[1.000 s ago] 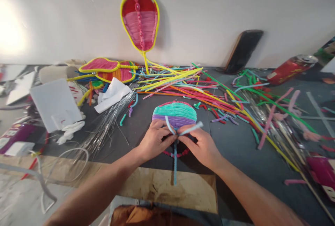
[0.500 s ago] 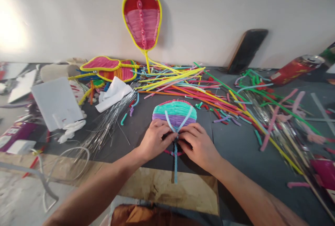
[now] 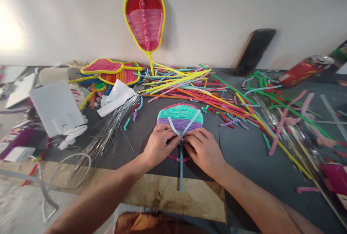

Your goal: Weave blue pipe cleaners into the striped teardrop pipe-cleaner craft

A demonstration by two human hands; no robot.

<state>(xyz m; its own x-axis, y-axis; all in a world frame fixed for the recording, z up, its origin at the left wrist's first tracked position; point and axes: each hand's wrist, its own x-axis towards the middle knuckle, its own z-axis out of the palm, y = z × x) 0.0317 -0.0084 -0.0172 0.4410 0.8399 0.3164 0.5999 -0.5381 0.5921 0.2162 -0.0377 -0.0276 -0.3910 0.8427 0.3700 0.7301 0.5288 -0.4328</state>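
An oval craft piece (image 3: 180, 113) banded in turquoise and purple pipe cleaners, with a pink-red edge, lies on the dark tabletop. Across it runs a light blue pipe cleaner (image 3: 181, 170); its two upper ends fork apart in a V and a twisted tail hangs down toward me. My left hand (image 3: 162, 143) pinches this blue pipe cleaner at the fork from the left. From the right, my right hand (image 3: 204, 146) pinches it at the same spot, fingertips nearly meeting. Both hands cover the middle of the craft piece.
Behind lies a heap of colored pipe cleaners (image 3: 184, 87). A yellow-rimmed pink fan shape (image 3: 145, 21) stands against the wall. White paper (image 3: 57, 107), silvery wires (image 3: 108, 129) and a cable (image 3: 90, 161) lie left. A phone (image 3: 255, 51) and red can (image 3: 305, 70) stand at right.
Both hands stay pinched at the fork, with only a slight shift. The V's upper ends have spread a little wider. The whole view has drifted slightly.
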